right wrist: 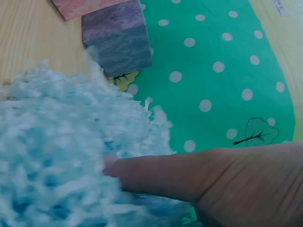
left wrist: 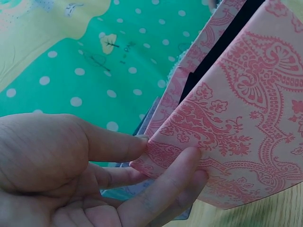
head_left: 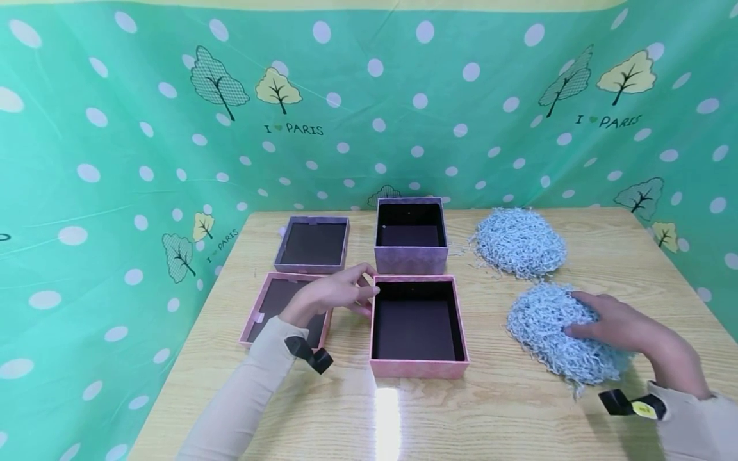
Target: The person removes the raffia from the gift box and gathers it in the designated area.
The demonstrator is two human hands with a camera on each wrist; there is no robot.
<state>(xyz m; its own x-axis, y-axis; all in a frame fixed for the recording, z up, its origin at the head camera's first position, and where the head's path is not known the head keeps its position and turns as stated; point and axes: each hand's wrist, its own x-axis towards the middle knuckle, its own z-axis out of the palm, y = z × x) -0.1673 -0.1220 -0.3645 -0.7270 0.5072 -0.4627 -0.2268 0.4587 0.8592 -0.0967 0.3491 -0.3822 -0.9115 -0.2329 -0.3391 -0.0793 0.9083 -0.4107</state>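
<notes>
A pink patterned box [head_left: 419, 369] with a dark inside stands uncovered at mid-table. My left hand [head_left: 340, 291] holds it by its far left corner, and the left wrist view shows the thumb and fingers on its patterned walls [left wrist: 236, 109]. To the right, my right hand [head_left: 619, 323] grips a heap of light blue shredded paper [head_left: 544, 320], its fingers partly sunk in the strands. That same shredded paper [right wrist: 61, 142] fills much of the right wrist view and hides most of the fingertips. A second heap of blue shredded paper [head_left: 519, 240] lies behind it.
Behind the pink box stands an uncovered purple box [head_left: 411, 260]. On the left lie a purple lid [head_left: 314, 243] and a pink lid [head_left: 254, 323], both inside up. Loose paper strands [head_left: 457, 250] lie beside the purple box. A green dotted cloth [head_left: 346, 83] hangs behind the wooden table [head_left: 490, 416].
</notes>
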